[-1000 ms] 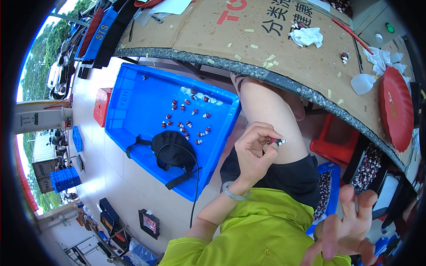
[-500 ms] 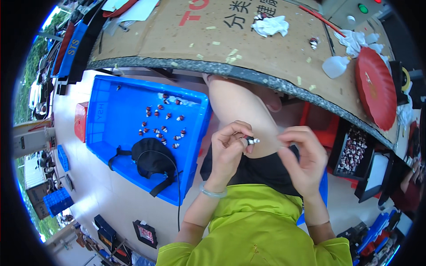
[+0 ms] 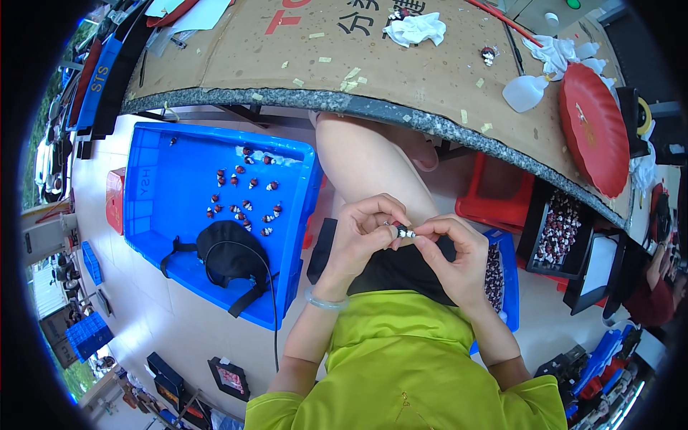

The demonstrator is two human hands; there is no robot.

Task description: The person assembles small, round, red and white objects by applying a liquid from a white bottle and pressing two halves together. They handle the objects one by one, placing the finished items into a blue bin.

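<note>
Above my lap, my left hand (image 3: 364, 233) pinches a small figurine (image 3: 405, 233) between thumb and fingertips. Its white end points right; the darker part is mostly covered by my fingers. From the other side my right hand (image 3: 459, 254) closes thumb and forefinger on that white end. To the left stands a blue crate (image 3: 147, 215), with several loose red-brown and white figurines (image 3: 253, 183) scattered on its floor. A black bag (image 3: 233, 251) with straps lies at the crate's near side.
Cardboard (image 3: 265, 61) covers the table ahead, bearing a white cloth (image 3: 416, 30), a plastic bottle (image 3: 523, 93) and a red scalloped tray (image 3: 593, 129). A black tray (image 3: 534, 240) of figurines sits right, beside a red stool (image 3: 494, 204). A blue bin (image 3: 509, 287) stands by my right arm.
My right hand has moved left from beside the figurine and now pinches its white end. My left hand keeps its grip. The whole view has shifted slightly, uncovering the blue bin at right.
</note>
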